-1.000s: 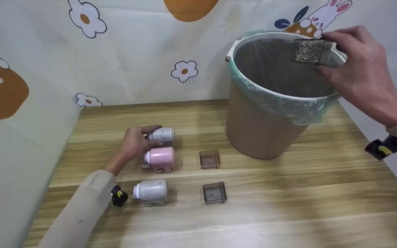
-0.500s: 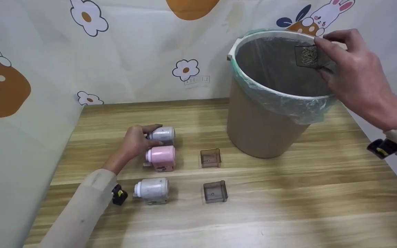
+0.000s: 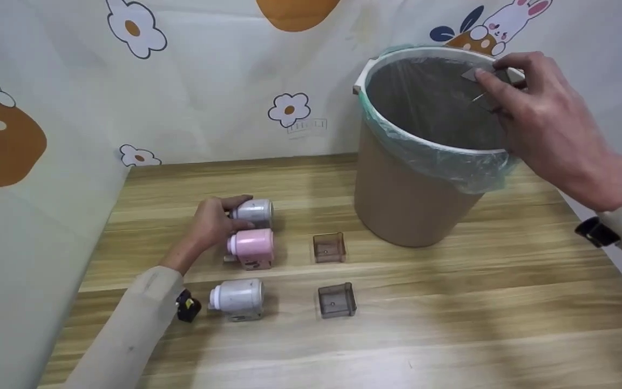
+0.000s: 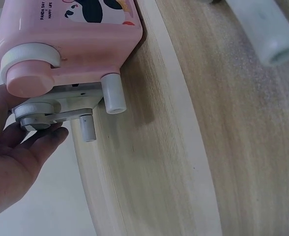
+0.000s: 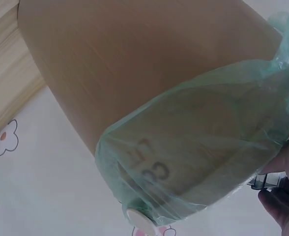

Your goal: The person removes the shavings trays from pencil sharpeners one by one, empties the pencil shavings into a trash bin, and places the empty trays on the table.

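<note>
My left hand (image 3: 211, 221) grips the farthest grey pencil sharpener (image 3: 257, 209) from its crank side. Just nearer stands a pink pencil sharpener (image 3: 255, 243) with a panda print, its crank handle (image 4: 114, 93) plain in the left wrist view. A second grey sharpener (image 3: 242, 296) stands closest to me. Over the bin's opening, my right hand (image 3: 556, 124) pinches a small clear shavings drawer (image 5: 267, 181), tipped downward and mostly hidden by the fingers. Two smoky see-through drawers, one brownish (image 3: 329, 249) and one grey (image 3: 337, 301), lie right of the sharpeners.
A tall brown waste bin (image 3: 408, 200) with a white rim and green plastic liner (image 3: 451, 170) stands at the back right of the wooden table (image 3: 451, 324). Behind it hangs a printed cloth (image 3: 219, 81) with flowers and rabbits; it also covers the left side.
My right hand has turned and tipped the drawer down over the bin. The shavings seen in it earlier are no longer visible. My left hand has stayed on the far sharpener.
</note>
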### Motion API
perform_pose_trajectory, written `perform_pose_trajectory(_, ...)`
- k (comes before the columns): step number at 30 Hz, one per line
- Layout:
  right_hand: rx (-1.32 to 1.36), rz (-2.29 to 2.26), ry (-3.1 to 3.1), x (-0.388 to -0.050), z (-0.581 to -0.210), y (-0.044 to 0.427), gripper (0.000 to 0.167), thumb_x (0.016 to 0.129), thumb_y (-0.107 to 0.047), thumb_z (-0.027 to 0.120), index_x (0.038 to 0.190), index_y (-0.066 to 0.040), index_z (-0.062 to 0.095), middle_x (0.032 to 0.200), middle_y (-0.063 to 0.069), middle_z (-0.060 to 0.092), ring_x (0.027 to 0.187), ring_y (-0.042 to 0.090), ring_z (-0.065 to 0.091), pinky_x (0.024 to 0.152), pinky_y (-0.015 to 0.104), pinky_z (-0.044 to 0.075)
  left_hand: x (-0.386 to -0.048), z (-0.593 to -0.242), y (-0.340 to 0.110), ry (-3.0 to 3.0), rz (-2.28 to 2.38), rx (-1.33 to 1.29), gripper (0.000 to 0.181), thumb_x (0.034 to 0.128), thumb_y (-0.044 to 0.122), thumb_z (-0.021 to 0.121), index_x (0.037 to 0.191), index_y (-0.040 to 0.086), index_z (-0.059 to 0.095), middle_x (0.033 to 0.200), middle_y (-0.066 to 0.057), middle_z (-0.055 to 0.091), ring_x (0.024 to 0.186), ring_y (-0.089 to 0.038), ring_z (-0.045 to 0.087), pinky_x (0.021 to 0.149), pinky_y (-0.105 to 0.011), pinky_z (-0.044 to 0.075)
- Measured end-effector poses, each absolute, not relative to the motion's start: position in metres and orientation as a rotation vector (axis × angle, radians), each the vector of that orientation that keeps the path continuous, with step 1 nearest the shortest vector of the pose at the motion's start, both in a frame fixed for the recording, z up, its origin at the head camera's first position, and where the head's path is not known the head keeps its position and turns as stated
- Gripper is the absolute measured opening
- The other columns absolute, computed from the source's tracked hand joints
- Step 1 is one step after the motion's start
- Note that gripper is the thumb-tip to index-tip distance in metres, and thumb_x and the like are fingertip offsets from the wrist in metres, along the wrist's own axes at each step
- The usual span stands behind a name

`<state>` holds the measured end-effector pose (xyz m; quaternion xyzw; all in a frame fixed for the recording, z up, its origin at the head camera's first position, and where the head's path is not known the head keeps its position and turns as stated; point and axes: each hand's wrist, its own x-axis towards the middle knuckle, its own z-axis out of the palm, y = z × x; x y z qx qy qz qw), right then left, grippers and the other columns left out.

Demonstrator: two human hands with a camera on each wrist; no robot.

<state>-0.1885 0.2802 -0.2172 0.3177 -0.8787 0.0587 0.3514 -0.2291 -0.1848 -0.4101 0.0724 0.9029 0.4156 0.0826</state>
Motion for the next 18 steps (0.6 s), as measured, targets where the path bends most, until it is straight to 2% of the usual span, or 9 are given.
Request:
perform_pose_trajectory(10, 0.853, 0.158, -2.258, -0.1878, -0.2162, 0.2812, 0.045, 0.09, 0.018, 0.053, 0.129, 0.001, 0.065, 0.127, 0.039, 0.05, 0.115, 0.054, 0.052, 0.091, 0.066, 0.053, -0.2282, -0.4105, -0.1847, 2.669, 1.278, 0.205, 0.065, 0.0807, 0.004, 0.08, 0.141, 0.006, 0.055, 0.146, -0.017, 0.054, 0.128, -0.034, 0.06, 0.107, -0.042, 0.052)
perform_pose_trajectory(18, 0.926, 0.064, -2.157, -0.1857, -0.2174, 0.2825, 0.043, 0.093, 0.02, 0.045, 0.124, 0.001, 0.068, 0.125, 0.033, 0.054, 0.111, 0.052, 0.053, 0.093, 0.064, 0.051, -0.2283, -0.4096, -0.185, 2.654, 1.284, 0.197, 0.066, 0.08, 0.003, 0.08, 0.141, 0.006, 0.055, 0.146, -0.018, 0.053, 0.129, -0.034, 0.059, 0.107, -0.041, 0.052)
